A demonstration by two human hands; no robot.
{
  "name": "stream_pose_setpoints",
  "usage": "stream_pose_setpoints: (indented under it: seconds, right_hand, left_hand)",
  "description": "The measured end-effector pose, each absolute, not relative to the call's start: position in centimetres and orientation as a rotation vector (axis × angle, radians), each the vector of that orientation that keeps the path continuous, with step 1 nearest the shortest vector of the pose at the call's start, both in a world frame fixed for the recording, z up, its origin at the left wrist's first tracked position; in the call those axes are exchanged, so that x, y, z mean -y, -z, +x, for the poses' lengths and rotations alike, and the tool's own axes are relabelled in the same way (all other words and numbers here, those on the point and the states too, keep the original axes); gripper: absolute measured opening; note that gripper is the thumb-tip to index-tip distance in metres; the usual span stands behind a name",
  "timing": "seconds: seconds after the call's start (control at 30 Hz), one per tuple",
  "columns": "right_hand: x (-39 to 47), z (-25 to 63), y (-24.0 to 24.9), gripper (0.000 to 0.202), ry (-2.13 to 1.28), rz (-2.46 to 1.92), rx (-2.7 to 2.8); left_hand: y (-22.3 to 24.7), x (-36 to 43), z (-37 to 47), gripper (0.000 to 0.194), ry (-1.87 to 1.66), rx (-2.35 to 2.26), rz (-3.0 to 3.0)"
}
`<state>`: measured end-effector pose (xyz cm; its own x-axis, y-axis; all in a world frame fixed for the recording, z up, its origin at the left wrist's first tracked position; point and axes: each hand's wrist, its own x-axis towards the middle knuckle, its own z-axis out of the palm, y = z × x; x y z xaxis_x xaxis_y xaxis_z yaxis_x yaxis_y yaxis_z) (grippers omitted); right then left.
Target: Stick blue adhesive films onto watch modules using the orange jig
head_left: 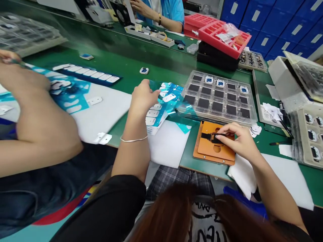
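Observation:
My left hand (144,97) is closed, thumb and fingers pinching a see-through teal film (188,109) that trails right toward the clear tray. Beneath it lies a stack of blue sheets (158,112) with white rounded labels. My right hand (237,139) rests over an orange fixture plate (207,149), its thumb and fingertips on a black watch-like piece (214,137) with a strap. The fingers partly cover that piece. Behind the fixture stands a clear compartment tray (222,116) with black pads and several small white-and-blue parts.
On the left, a co-worker's arm (47,121) reaches over white foam (111,107) and teal sheets. Another person (161,16) sits across the bench. Red trays (224,37) are piled at the back. A beige parts tray (313,134) and a white cloth (243,176) are at right.

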<state>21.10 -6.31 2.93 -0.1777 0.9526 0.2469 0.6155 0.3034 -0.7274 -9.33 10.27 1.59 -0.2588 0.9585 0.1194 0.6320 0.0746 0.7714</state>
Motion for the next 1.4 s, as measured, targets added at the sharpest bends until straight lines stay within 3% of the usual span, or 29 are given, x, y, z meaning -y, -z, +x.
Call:
stream_pose_setpoints:
  seconds: [0.23,0.4,0.53,0.63,0.73,0.9,1.1,1.4]
  right_hand:
    - [5.9,21.4,-2.3,0.012,-0.352,-1.321,2.08]
    - [5.9,21.4,-2.5,0.01,-0.38,-1.281,2.081]
    - [5.9,21.5,-3.0,0.011,-0.474,-1.269,1.937]
    - [5.5,22.4,-3.3,0.014,-0.387,-1.253,1.808]
    - [4.3,24.3,-3.5,0.016,-0.178,-1.303,1.711]
    - [-0.7,28.5,-4.1,0.018,0.174,-1.708,1.881]
    - [-7.5,30.8,-5.1,0.031,0.234,-1.958,1.936]
    - [-10.3,32.0,-7.1,0.004,-0.003,-2.031,2.045]
  left_hand:
    - [-0.3,-10.7,-9.6,0.063,-0.779,-2.233,1.665]
    - [-0.4,-9.2,-7.6,0.046,-1.281,-2.129,1.838]
    - [-1.6,-6.5,-4.0,0.023,-1.388,-1.382,2.291]
    - [-1.9,-3.7,-1.3,0.019,-1.15,-0.463,2.571]
    - [-1.2,-1.6,0.1,0.019,-0.923,-0.064,2.646]
    - [-0.1,-0.9,0.3,0.027,-0.805,-0.032,2.692]
    - [0.4,-1.3,0.1,0.029,-0.893,-0.045,2.749]
    - [0.2,-1.3,0.0,0.03,-0.94,-0.039,2.737]
